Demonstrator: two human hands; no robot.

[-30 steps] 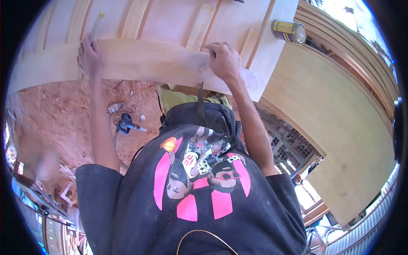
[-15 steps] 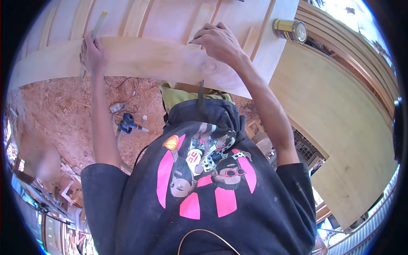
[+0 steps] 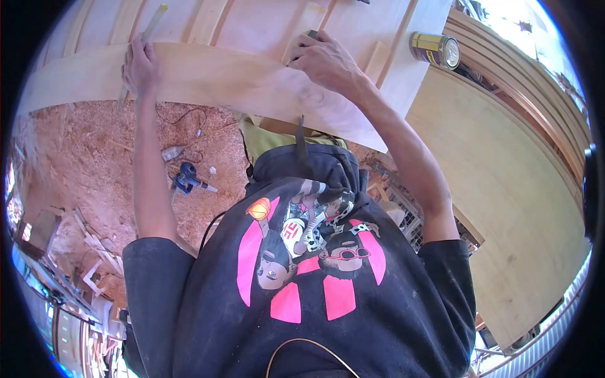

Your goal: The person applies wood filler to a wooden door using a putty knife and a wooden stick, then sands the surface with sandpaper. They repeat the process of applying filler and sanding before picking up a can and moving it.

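My left hand (image 3: pixel 142 68) is closed around a thin, pale strip with a yellowish tip (image 3: pixel 155 20), which crosses the front rail of a pale wooden panel (image 3: pixel 214 69). The strip's lower end shows below that hand, past the rail's edge. Over on the right part of the panel, my right hand (image 3: pixel 326 62) is closed with fingers bent, close to a raised wooden slat (image 3: pixel 305 25). A small dark object (image 3: pixel 313 34) shows at its fingers; its kind cannot be made out. The fingertips of this hand are partly hidden.
A yellow-labelled tin can (image 3: pixel 435 50) lies on its side at the panel's right edge. Beyond it is a large plywood sheet (image 3: pixel 498 170) beside stacked boards (image 3: pixel 523 69). A blue power tool (image 3: pixel 189 177) and a clear bottle (image 3: pixel 172 153) lie on the sawdust-covered floor (image 3: pixel 101 151).
The dark object now shows at my right hand's fingers, which are more curled than before. My left hand stays on the strip, and the whole view has shifted slightly.
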